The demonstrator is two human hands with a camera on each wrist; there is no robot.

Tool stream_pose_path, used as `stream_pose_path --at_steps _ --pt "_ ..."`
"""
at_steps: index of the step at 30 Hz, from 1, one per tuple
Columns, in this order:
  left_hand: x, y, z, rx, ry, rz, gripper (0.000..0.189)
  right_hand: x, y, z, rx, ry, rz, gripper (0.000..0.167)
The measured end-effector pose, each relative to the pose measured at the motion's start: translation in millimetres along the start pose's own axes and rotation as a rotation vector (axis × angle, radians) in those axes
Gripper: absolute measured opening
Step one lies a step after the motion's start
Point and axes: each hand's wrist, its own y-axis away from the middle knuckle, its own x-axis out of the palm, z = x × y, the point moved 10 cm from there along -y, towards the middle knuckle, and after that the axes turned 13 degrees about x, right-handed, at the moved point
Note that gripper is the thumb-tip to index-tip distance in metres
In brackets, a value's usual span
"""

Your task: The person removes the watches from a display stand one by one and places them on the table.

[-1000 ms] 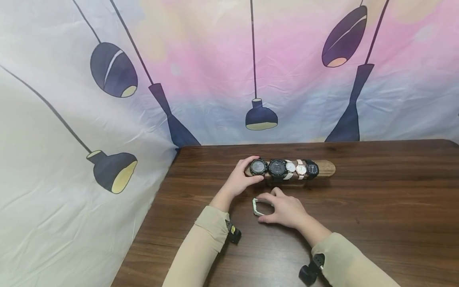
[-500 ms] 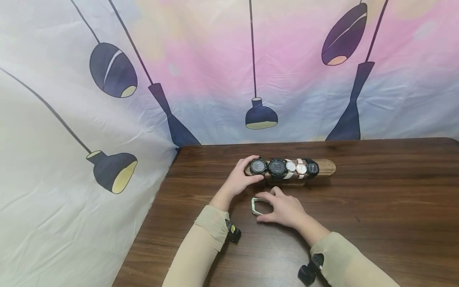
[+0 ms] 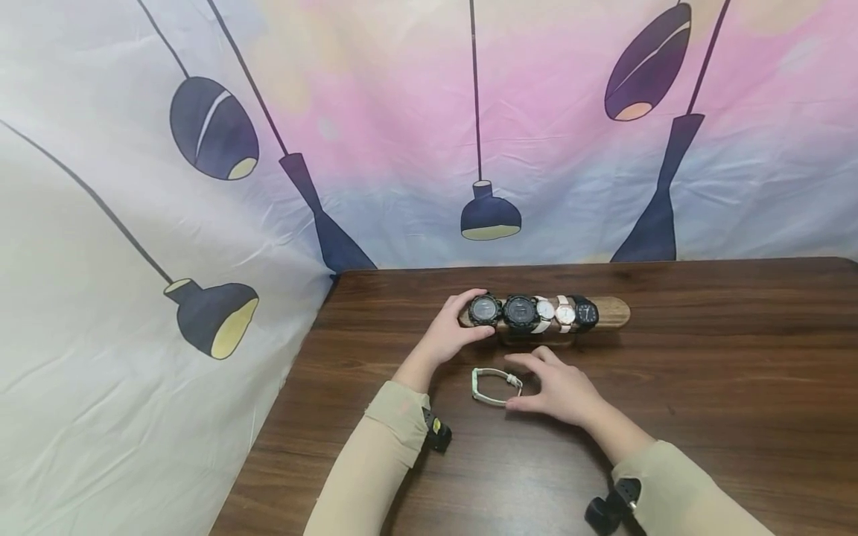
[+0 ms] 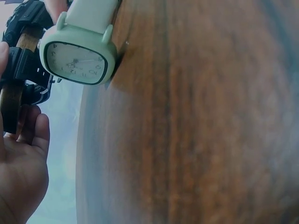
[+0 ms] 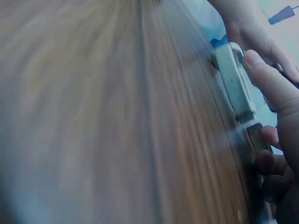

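Note:
A pale green wristwatch [image 3: 475, 385] stands on its side on the table, its strap closed in a loop; in the left wrist view its dial [image 4: 74, 63] faces the camera. My right hand [image 3: 563, 391] is just right of it, fingers apart and slightly bent, thumb tip close to the strap [image 5: 233, 81]. Whether the thumb touches the strap, I cannot tell. My left hand [image 3: 445, 335] grips the left end of a wooden watch stand [image 3: 611, 313], fingers behind and thumb in front, around a chunky black watch [image 3: 484, 309].
Along the stand sit another chunky black watch [image 3: 520, 313], two light-strapped watches [image 3: 546, 311] and a black square-faced watch [image 3: 587, 313]. The brown wooden table [image 3: 724, 387] reaches back to a printed cloth [image 3: 415, 149] with lamp pictures.
My right hand has let go of the pale green watch and drawn back to the right, uncovering the buckle end of its strap. The left hand stays on the stand.

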Motion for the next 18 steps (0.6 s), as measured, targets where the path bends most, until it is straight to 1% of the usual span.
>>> stream_pose_path --at_steps 4,8,13,18 --pt "-1.2 0.4 -0.4 0.003 0.001 -0.002 0.065 -9 7.2 -13 -0.013 -0.014 -0.004 0.073" --pt "-1.3 -0.6 -1.1 0.008 0.001 0.0 0.066 -20 12.6 -24 -0.026 -0.02 -0.028 0.071" --pt "-1.1 -0.2 -1.4 -0.003 -0.01 0.012 0.067 -33 17.0 -33 -0.035 -0.028 -0.055 0.069" --pt "-1.5 0.2 -3.2 -0.008 -0.017 0.015 0.067 -43 19.7 -40 -0.025 -0.031 -0.072 0.069"
